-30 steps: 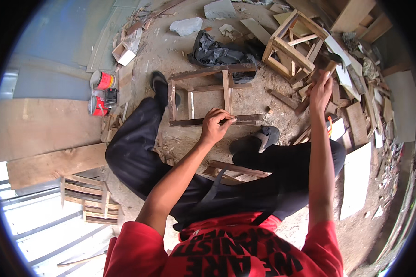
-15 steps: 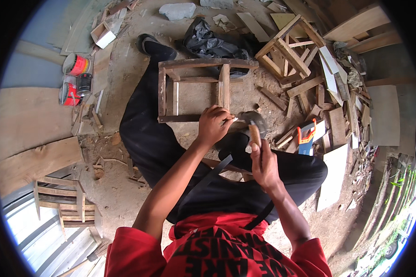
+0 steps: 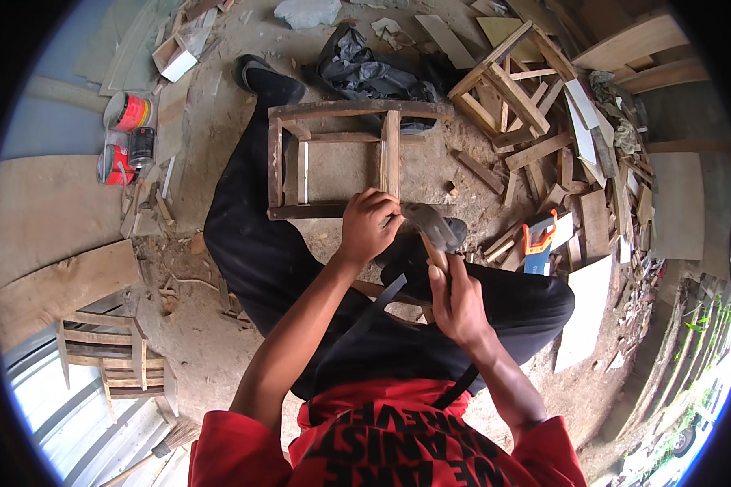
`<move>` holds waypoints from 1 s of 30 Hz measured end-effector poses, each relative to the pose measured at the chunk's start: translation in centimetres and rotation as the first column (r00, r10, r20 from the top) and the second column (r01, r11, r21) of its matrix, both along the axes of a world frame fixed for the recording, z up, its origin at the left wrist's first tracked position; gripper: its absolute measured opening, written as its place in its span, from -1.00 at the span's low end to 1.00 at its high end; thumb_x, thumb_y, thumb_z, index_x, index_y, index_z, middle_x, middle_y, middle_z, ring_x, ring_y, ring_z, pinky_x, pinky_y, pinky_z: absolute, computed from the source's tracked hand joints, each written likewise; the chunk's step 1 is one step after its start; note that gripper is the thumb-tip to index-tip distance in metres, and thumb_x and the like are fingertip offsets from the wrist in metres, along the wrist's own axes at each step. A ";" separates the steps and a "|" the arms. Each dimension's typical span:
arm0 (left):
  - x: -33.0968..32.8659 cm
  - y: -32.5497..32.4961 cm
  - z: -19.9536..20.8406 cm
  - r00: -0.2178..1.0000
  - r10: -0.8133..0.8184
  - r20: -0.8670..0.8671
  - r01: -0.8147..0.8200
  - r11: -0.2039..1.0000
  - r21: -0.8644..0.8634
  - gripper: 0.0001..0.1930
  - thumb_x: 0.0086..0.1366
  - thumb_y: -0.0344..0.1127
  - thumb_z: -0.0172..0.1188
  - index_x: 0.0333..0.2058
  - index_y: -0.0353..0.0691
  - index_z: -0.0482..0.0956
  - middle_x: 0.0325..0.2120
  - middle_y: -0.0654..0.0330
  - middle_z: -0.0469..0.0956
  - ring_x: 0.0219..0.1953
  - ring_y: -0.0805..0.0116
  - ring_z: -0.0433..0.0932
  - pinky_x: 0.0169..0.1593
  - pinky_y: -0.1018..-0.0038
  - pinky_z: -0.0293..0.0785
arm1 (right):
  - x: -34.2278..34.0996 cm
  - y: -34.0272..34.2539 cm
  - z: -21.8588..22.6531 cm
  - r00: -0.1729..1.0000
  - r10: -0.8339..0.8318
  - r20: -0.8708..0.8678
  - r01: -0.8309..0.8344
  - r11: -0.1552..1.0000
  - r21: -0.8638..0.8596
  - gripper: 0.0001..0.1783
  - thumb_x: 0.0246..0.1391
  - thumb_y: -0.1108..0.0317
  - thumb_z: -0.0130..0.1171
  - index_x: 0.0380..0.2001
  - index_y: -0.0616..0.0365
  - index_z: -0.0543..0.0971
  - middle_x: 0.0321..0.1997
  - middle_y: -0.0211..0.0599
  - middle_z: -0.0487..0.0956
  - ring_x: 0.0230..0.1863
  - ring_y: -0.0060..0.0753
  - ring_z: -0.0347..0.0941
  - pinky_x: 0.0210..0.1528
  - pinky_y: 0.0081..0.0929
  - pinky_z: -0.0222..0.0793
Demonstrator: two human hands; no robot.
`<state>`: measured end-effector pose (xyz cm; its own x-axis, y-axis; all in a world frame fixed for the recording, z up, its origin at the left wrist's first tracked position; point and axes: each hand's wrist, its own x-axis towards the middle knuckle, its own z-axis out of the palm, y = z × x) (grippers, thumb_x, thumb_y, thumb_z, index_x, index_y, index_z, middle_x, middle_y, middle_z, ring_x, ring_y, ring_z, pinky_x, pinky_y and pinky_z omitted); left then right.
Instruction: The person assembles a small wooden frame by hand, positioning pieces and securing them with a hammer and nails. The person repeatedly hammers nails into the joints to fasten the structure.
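Note:
A brown wooden frame (image 3: 341, 111) with two openings lies in front of me, between my legs. My left hand (image 3: 369, 226) is closed at its near rail, fingers pinched together by the right-hand crosspiece (image 3: 391, 150). Whatever those fingers hold is hidden. A claw hammer (image 3: 429, 226) with a wooden handle is in my right hand (image 3: 461, 302), which is wrapped round the handle. The metal head sits right beside my left fingertips, at the frame's near edge; I cannot tell whether it touches anything.
A handsaw (image 3: 538, 243) with an orange handle lies to the right among wood scraps. Behind it stands another wooden frame (image 3: 508, 89). A black plastic bag (image 3: 374, 69) lies beyond my frame. Paint cans (image 3: 128, 112) stand at the left, and a slatted wooden piece (image 3: 101, 334) lies lower left.
The hammer's head has moved left, up to my left fingertips, and its handle now tilts leftward. My left hand stays at the frame's near rail.

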<state>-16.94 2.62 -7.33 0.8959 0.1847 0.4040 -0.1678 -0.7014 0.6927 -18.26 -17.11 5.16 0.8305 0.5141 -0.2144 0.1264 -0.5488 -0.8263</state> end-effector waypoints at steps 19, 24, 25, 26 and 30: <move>0.2 -0.3 0.2 0.998 -0.042 0.045 0.043 0.999 -0.013 -0.86 0.01 -0.46 0.38 -0.44 -0.16 0.59 -0.42 0.27 0.58 -0.29 0.20 0.55 -0.18 0.30 0.46 | 1.2 -1.9 -3.4 0.984 -0.173 0.039 0.167 0.977 0.129 -0.61 0.37 0.11 -0.08 -0.15 0.29 0.47 -0.63 -0.22 0.44 -0.60 -0.36 0.45 -0.51 -0.37 0.29; 0.1 0.7 1.4 0.983 -0.152 -0.101 0.151 0.988 -0.022 -0.82 0.07 -0.35 0.41 -0.36 -0.19 0.60 -0.39 0.23 0.58 -0.26 0.19 0.54 -0.15 0.31 0.44 | 9.8 -4.1 -6.7 0.949 -0.204 0.240 0.239 0.963 -0.126 -0.71 0.33 0.22 0.00 -0.22 0.29 0.45 -0.54 0.21 0.50 -0.41 0.33 0.50 -0.44 -0.02 0.35; 0.4 1.3 2.4 0.962 -0.224 -0.159 0.216 0.974 -0.064 -0.81 0.09 -0.32 0.40 -0.33 -0.18 0.60 -0.37 0.23 0.57 -0.22 0.19 0.54 -0.12 0.30 0.44 | 11.8 -4.5 -8.6 0.940 -0.223 0.259 0.266 0.953 -0.143 -0.72 0.32 0.22 0.01 -0.27 0.27 0.43 -0.48 0.30 0.49 -0.35 0.43 0.44 -0.41 0.09 0.31; 0.9 2.1 3.1 0.933 -0.292 -0.210 0.275 0.956 -0.106 -0.79 0.12 -0.29 0.39 -0.30 -0.18 0.60 -0.35 0.23 0.56 -0.19 0.19 0.53 -0.09 0.29 0.44 | 13.8 -5.0 -10.5 0.947 -0.191 0.259 0.251 0.942 -0.223 -0.68 0.30 0.16 0.04 -0.28 0.26 0.44 -0.48 0.25 0.53 -0.34 0.38 0.48 -0.35 0.11 0.35; 2.3 5.7 3.6 0.906 -0.354 -0.234 0.359 0.933 -0.020 -0.74 0.30 -0.15 0.24 -0.16 -0.17 0.59 -0.30 0.17 0.58 -0.14 0.12 0.55 -0.04 0.28 0.45 | 19.2 -6.9 -20.2 0.961 -0.073 0.268 0.196 0.862 -0.467 -0.64 0.21 0.10 0.15 -0.21 0.24 0.48 -0.36 0.19 0.57 -0.27 0.28 0.52 -0.25 0.05 0.41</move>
